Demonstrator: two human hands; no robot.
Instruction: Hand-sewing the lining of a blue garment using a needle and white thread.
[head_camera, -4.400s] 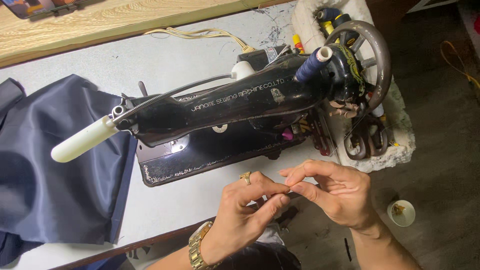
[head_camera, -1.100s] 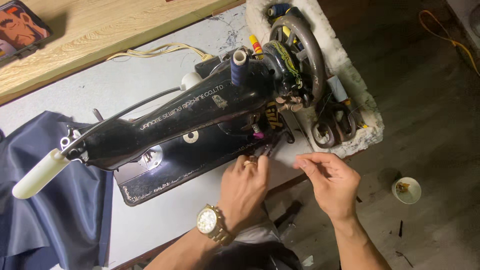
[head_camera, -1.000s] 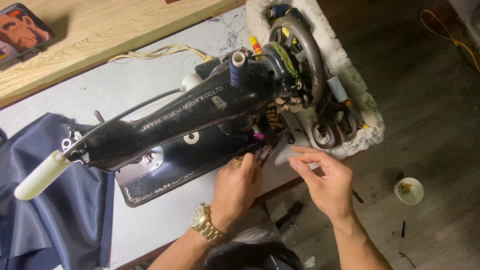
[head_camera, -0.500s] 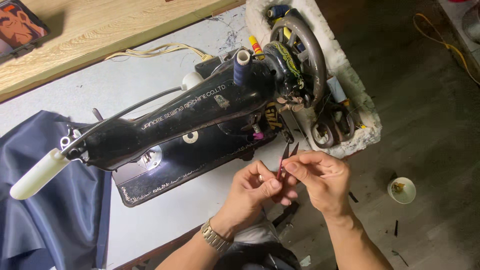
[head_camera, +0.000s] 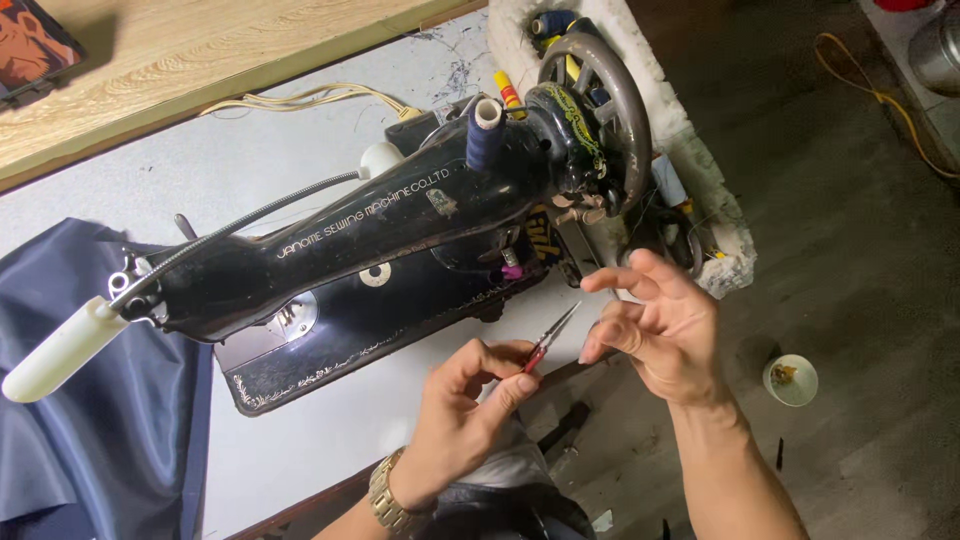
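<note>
A black sewing machine (head_camera: 380, 235) with a hand wheel (head_camera: 600, 110) lies across a pale table (head_camera: 330, 440). In front of its base, my left hand (head_camera: 465, 400), with a gold watch on the wrist, pinches small red-handled snips (head_camera: 550, 338) pointing up and to the right. My right hand (head_camera: 665, 335) hovers just right of the snips' tip with its fingers spread and curled; I see nothing held in it. A spool of dark blue thread (head_camera: 485, 135) stands on top of the machine.
Dark blue fabric (head_camera: 90, 420) lies at the table's left under the machine's white lamp end (head_camera: 60, 350). A white foam tray (head_camera: 690, 200) with thread spools sits behind the wheel. A small cup (head_camera: 790, 380) stands on the dark floor. A wooden board (head_camera: 200, 50) runs along the far edge.
My hands were together half a second ago; they have come apart. The left keeps the snips, and the right has opened and moved to the right.
</note>
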